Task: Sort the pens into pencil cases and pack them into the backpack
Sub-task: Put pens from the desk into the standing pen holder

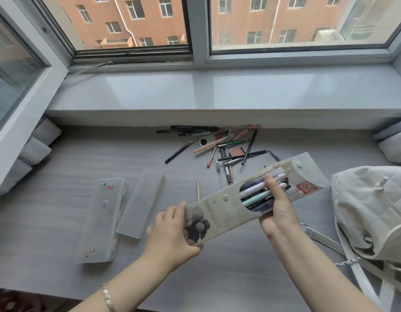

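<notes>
Pens (222, 143) lie loose in a heap at twelve o'clock on the grey wood-grain desk (60, 233), below a pale window sill (195, 91) and a window (285, 25) facing a brick building. A stickered pencil case (100, 219) and a plain frosted case (141, 203) sit at nine o'clock, and a cream backpack (370, 210) at three. At centre a printed pencil pouch (219, 212) is held off the desk, flap open, packed with pens. The left hand (172, 230) curls round its lower end. The right hand (278, 206) grips its middle, thumb across the pens.

backpack (370, 210) cut off at the right edge — pens (255, 189) half hidden inside the pencil case (217, 212).
</notes>
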Available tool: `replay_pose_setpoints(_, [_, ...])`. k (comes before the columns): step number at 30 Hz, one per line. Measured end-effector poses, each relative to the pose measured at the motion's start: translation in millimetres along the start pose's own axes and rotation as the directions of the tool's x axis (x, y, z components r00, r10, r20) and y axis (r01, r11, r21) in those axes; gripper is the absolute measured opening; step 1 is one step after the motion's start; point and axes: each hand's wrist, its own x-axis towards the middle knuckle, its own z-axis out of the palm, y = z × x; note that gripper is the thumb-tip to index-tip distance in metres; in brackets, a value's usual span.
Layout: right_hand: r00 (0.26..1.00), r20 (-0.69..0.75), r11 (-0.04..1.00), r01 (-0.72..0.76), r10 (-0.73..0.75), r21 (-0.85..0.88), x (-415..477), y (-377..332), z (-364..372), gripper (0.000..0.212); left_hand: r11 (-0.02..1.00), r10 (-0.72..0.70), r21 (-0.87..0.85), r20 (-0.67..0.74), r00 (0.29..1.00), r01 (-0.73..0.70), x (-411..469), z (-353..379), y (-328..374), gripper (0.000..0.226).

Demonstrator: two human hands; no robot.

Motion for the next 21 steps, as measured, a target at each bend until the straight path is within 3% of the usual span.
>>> replay_pose_setpoints(3, [0.998,0.058,1.000,-0.023,0.023,-0.006,0.8,2.4,-3.0,0.016,0.985,0.046,-0.160,-0.097,0.994,-0.062,1.4,0.0,0.2,0.086])
replay_pose_setpoints(7, [0.990,0.112,0.996,-0.084,0.082,0.006,-6.5,10.1,-2.4,0.008,0.964,0.109,-0.214,-0.214,0.971,-0.155,-0.2,3.5,13.6,0.080])
replay_pose_setpoints(11, [0.943,0.288,0.982,-0.135,0.169,-0.136,-16.0,-2.5,-5.7,0.018,0.953,0.083,-0.262,-0.268,0.960,-0.155,3.0,4.1,10.6,0.075])
replay_pose_setpoints(13, [0.916,0.389,0.969,0.003,0.097,-0.247,-15.8,-11.0,-12.3,0.046,0.944,0.063,-0.297,-0.270,0.961,-0.146,7.4,1.3,5.4,0.073])
replay_pose_setpoints(16, [0.891,0.370,0.880,0.379,-0.263,-0.287,-7.8,-25.5,-27.9,0.093,0.941,0.045,-0.312,-0.262,0.964,-0.129,13.7,-5.9,-2.2,0.073])
replay_pose_setpoints(18, [0.849,0.336,0.742,0.522,-0.408,-0.420,-3.7,-38.3,-33.8,0.095,0.948,0.054,-0.293,-0.236,0.970,-0.124,16.2,-9.2,-7.5,0.073])
replay_pose_setpoints(21, [0.810,0.422,0.496,0.584,-0.407,-0.643,0.5,-42.1,-35.1,0.071,0.956,0.074,-0.268,-0.183,0.980,-0.122,16.5,-10.4,-11.2,0.074])
